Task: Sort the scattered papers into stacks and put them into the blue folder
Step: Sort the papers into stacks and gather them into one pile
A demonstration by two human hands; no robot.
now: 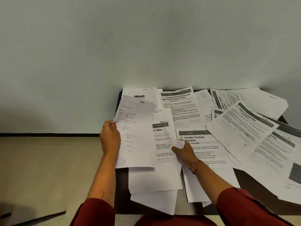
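Several printed and handwritten papers lie scattered over a dark table [121, 190]. My left hand [109, 136] grips the left edge of a lined handwritten sheet [136, 136] and holds it lifted above the table. My right hand [184, 151] pinches the right edge of a printed sheet titled "...Table" [162, 144]. Beside that sheet lies the "Curtain Tie-back" sheet [205, 149]. A sliver of the blue folder [121, 93] peeks out at the table's far left corner, under a "blinkit" sheet [140, 96].
More sheets overlap at the right, among them "Wipe Drying Mat" [247, 121] and "Charging Small Items" [179, 105]. The table stands against a pale wall [146, 38]. Beige floor [40, 168] lies to the left, with a dark object [37, 217] at the bottom left.
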